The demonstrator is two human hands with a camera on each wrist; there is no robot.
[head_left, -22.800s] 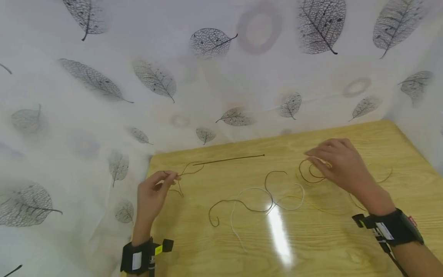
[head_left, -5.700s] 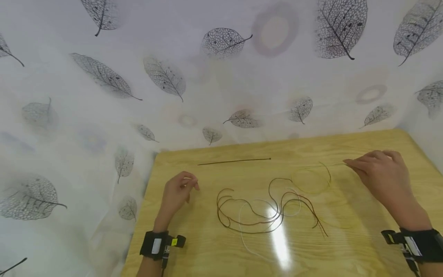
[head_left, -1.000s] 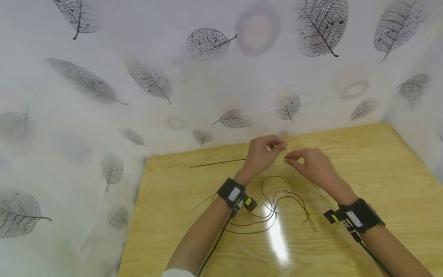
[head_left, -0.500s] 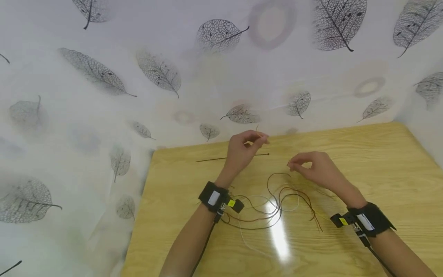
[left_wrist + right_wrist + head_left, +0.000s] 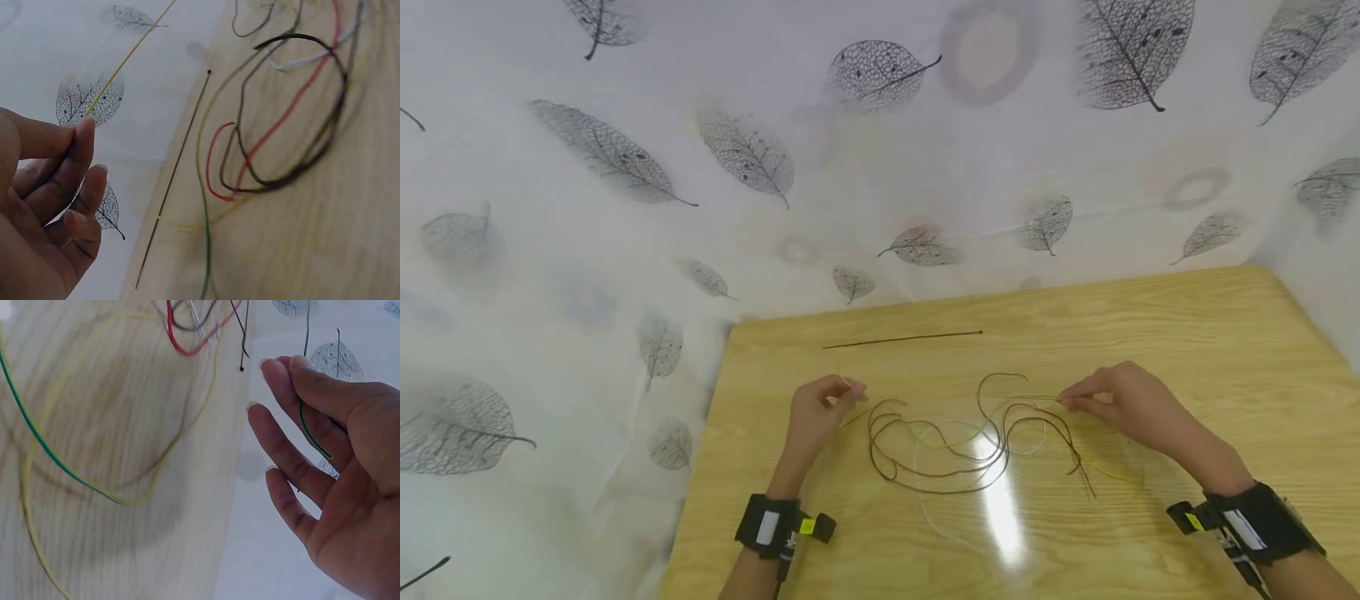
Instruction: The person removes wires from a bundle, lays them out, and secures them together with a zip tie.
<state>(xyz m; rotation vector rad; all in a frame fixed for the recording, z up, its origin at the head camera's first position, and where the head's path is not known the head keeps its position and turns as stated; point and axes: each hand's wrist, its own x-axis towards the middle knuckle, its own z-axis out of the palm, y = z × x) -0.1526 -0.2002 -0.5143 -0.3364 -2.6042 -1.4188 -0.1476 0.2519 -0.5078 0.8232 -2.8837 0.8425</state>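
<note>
In the head view, my left hand is over the left of the table, pinching a thin yellow wire between thumb and forefinger. My right hand is to the right, its thumb and forefinger pinching a green wire whose end hangs by the palm. Between the hands lie loosely coiled dark brown wires and red wires. A white wire loops among them, and a yellow wire lies at right. Whether both hands hold one yellow-green wire, I cannot tell.
Behind the wires, a straight black cable tie with a small head lies along the back of the wooden table. A pale leaf-patterned curtain stands behind the table and at its sides. Glare crosses the table's middle.
Both hands came together near the table's back a second ago. Since then the left has moved left and nearer, the right to the right and nearer. Red and brown wires now lie together mid-table.
</note>
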